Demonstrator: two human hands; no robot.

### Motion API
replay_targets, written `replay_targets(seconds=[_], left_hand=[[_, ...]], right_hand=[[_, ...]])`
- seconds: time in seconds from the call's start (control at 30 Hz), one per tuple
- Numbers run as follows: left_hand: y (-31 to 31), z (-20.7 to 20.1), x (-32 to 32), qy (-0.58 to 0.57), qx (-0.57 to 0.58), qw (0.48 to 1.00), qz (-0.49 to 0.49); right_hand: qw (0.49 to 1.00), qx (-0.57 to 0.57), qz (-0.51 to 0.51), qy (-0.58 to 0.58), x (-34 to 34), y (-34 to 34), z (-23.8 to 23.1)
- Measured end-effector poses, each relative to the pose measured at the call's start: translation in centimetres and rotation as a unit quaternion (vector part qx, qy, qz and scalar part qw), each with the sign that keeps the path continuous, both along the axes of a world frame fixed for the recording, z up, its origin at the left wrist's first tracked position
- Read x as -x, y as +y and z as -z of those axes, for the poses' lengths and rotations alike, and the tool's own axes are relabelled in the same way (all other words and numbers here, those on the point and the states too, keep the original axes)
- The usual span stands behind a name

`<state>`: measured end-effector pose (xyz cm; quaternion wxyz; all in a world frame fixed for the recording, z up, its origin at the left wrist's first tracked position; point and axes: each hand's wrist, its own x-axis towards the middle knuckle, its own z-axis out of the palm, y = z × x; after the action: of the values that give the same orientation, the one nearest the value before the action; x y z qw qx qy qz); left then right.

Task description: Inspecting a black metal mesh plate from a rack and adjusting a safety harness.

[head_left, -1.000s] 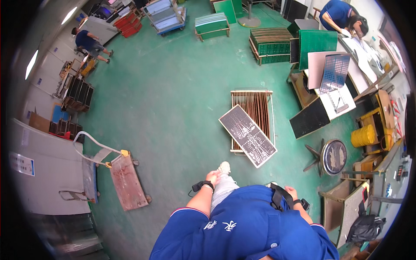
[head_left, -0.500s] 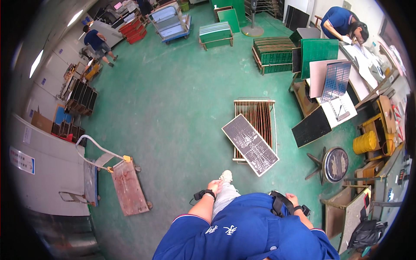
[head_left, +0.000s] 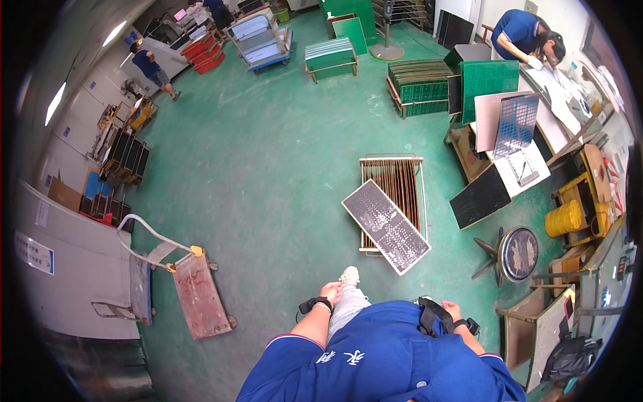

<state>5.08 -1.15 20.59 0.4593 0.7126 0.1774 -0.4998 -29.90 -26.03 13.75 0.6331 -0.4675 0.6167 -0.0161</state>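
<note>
I see the left hand (head_left: 331, 292) low beside the pale trouser leg (head_left: 345, 311), its fingers curled in narrow; I cannot tell whether anything sits inside the curl. The right hand (head_left: 451, 310) hangs at the other side of the body, also loosely curled, and I cannot make out its palm. A dark gadget (head_left: 312, 305) is strapped to the left wrist, and a black strap (head_left: 434, 316) hangs on the shirt just left of the right hand.

Just ahead of the left hand I see a light shoe (head_left: 349, 275). Beyond it, ahead of and between the two hands and apart from both, a dark speckled board (head_left: 386, 228) with a pale edge lies slantwise across a slotted rack (head_left: 395, 159) on the green floor (head_left: 268, 187).

Ahead and to the right of the right hand stands a round stool (head_left: 519, 254); farther right of that hand I find a black backpack (head_left: 569, 358). Well to the left of the left hand sits a reddish flat cart (head_left: 201, 301). Far ahead and right of the right hand, a co-worker (head_left: 516, 33) bends over a table.
</note>
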Motion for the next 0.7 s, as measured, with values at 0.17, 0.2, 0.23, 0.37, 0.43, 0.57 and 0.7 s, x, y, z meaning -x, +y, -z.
replay_targets(seconds=[0.17,0.2,0.23,0.37,0.43,0.57,0.7], left_hand=[[0.0,-0.5,-0.2,-0.004,0.001,1.0,-0.005],[0.0,-0.8,-0.3,-0.008,0.0,1.0,-0.003],[0.1,-0.8,-0.4,-0.007,0.0,1.0,-0.003],[0.9,-0.2,-1.0,-0.02,-0.005,1.0,-0.022],[1.5,0.2,-1.5,-0.027,-0.007,0.999,-0.024],[2.5,0.5,-2.3,-0.044,-0.021,0.998,-0.028],[2.7,-0.2,-2.6,-0.049,-0.031,0.998,-0.034]], right_hand=[[0.999,-0.021,0.029,-0.007,0.5,0.3,0.3],[1.0,-0.011,0.022,0.002,0.4,0.4,-0.1],[1.0,-0.002,0.015,0.012,0.3,0.4,-0.5],[0.999,0.033,-0.007,0.034,0.5,-0.1,-1.8],[0.996,-0.01,0.072,0.043,1.0,-0.7,-1.6],[0.995,-0.003,0.079,0.061,1.4,-1.5,-2.0],[0.994,-0.003,0.079,0.07,1.1,-1.6,-2.4]])
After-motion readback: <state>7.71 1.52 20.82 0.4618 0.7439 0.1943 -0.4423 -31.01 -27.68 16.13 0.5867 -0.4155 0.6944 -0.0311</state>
